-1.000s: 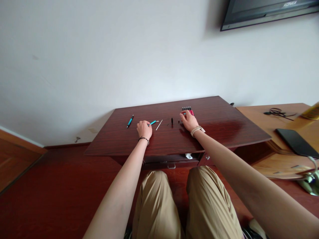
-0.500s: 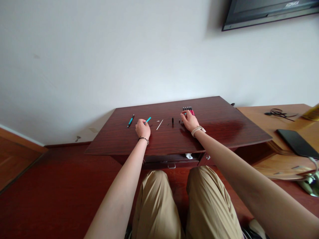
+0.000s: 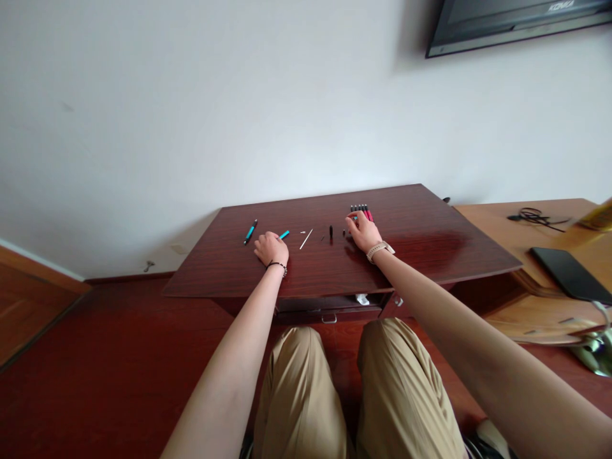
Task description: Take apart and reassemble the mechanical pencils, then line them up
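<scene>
My left hand (image 3: 271, 248) lies palm down on the dark wooden table with its fingers apart. A turquoise pen barrel (image 3: 284, 235) rests on the table against it, partly covered by the hand. Left of that hand is a whole turquoise-and-black pen (image 3: 250, 232). To its right lie a thin white refill (image 3: 306, 239), a tiny pale piece (image 3: 303, 232), a small thin dark piece (image 3: 322, 238), a black pen grip (image 3: 331, 232) and a tiny dark piece (image 3: 343, 233). My right hand (image 3: 363, 232), fingers bent and loosely apart, rests before a row of several pens (image 3: 367, 211), partly hiding them.
The table's front edge (image 3: 306, 296) is close to my knees, above a drawer with a metal handle (image 3: 329, 319). A lighter wooden cabinet (image 3: 492, 220) on the right holds a coiled black cable (image 3: 533, 217) and a black flat device (image 3: 571, 273). A television (image 3: 516, 29) hangs on the wall.
My left hand has let go of the turquoise pen barrel, which now lies lower and flatter on the table. Its fingers have spread toward the left. My right hand has stayed in place.
</scene>
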Available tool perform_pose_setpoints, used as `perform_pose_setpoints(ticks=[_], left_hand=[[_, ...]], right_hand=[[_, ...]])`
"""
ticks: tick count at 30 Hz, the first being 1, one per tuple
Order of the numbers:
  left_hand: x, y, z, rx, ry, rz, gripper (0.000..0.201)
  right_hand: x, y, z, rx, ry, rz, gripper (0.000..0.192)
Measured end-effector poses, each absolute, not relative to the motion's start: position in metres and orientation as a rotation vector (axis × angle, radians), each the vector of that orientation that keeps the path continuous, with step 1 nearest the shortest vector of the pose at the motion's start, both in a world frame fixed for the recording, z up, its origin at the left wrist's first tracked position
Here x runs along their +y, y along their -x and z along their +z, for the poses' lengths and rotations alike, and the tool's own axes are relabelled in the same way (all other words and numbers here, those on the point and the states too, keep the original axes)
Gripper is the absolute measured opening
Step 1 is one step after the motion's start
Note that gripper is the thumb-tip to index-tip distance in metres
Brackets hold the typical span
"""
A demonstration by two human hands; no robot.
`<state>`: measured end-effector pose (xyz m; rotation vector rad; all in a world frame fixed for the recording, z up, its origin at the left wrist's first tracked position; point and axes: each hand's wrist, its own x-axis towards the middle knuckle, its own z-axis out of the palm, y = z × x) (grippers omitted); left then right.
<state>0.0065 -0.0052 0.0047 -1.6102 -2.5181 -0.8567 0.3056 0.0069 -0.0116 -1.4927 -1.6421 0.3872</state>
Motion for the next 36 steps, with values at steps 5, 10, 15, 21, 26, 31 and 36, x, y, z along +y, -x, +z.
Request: perform_pose_setpoints(ticks=[5,10,15,21,26,31,36], left_hand=[[-0.008,-0.014,0.008,-2.029,2.063,-0.819,0.036],[-0.002,-0.02,0.003,-1.657,2.508,-0.7,0.05],[0.005,-0.019,-0.003,-1.723,2.498,-0.734,0.052],[0.001,-0.018,0.0,-1.848,2.336,-0.688,0.045],[-0.001,-0.016,0.001,-1.857,2.344,-0.687,0.051],[-0.002,-0.015,0.001,-1.909,2.322,-0.664,0.05],[-0.004,-0.016,0.004,-1.913,2.301,-0.634,0.048]], right_hand=[[0.006,-0.306,-0.012,-1.648,1.491,0.395,0.041],[0.005,-0.306,-0.011,-1.641,1.494,0.393,0.041],[0.006,-0.306,-0.01,-1.65,1.491,0.393,0.041],[0.006,-0.305,-0.01,-1.642,1.486,0.404,0.04],[0.004,-0.304,-0.009,-1.638,1.485,0.412,0.04],[0.005,-0.304,-0.009,-1.64,1.477,0.407,0.04],[0.008,-0.305,-0.012,-1.652,1.471,0.41,0.042]])
